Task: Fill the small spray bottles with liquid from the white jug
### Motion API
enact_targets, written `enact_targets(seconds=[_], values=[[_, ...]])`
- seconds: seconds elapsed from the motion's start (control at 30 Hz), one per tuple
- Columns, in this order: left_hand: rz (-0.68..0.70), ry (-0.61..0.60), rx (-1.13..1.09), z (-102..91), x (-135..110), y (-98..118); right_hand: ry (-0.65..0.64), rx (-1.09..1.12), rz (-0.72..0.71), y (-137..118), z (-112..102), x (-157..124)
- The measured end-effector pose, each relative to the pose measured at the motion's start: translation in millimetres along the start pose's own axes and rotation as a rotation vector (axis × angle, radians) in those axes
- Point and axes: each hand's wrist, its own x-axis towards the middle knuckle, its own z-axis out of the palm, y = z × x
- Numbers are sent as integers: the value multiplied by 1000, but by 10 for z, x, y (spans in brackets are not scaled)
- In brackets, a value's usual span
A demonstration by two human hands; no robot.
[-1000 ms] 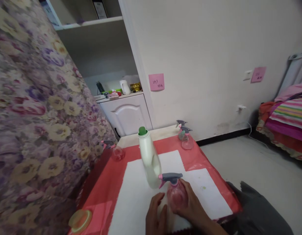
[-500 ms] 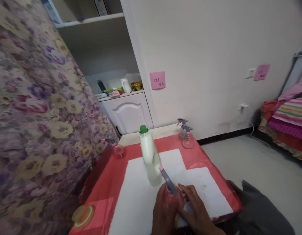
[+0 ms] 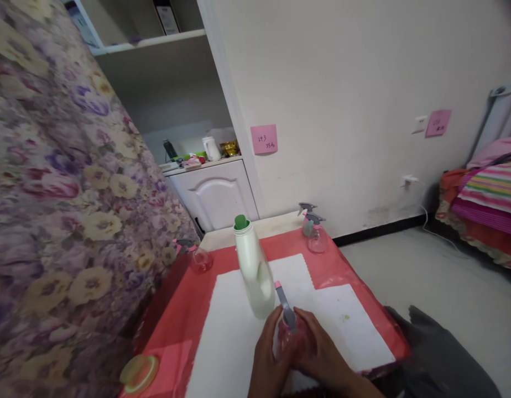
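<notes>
Both of my hands are wrapped round a small pink spray bottle (image 3: 289,338) with a grey trigger head (image 3: 283,305) at the near edge of the table. My left hand (image 3: 267,359) grips its left side, and my right hand (image 3: 322,351) covers its right side. Just behind them a tall white bottle (image 3: 253,271) with a green cap stands upright on white paper sheets (image 3: 234,326). The spray bottle's body is mostly hidden by my fingers.
A red cloth (image 3: 184,309) covers the low table. Two more spray bottles (image 3: 313,232) stand at its far right corner, another spray bottle (image 3: 196,256) at the far left. A yellow-green lid (image 3: 138,371) lies at the near left. A floral fabric (image 3: 56,193) rises on the left.
The spray bottle's trigger head turned from facing sideways to pointing away from me. My left hand moved up from the table onto the bottle.
</notes>
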Motion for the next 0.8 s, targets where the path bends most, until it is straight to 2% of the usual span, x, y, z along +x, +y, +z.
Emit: enact_targets(seconds=[0.07, 0.13, 0.27, 0.67, 0.8], values=[[-14, -2, -2, -60, 21, 105, 9, 5, 1, -28, -7, 4], [-8, -60, -22, -93, 53, 195, 6, 11, -6, -63, -14, 11], [-7, -143, -82, -66, 112, 263, -6, 58, -48, -121, -9, 25], [-7, 19, -253, 121, 93, 192, -47, 54, -20, -105, -44, -7], [-19, -6, -281, 105, 61, 193, -38, 58, 0, -98, -29, -19]])
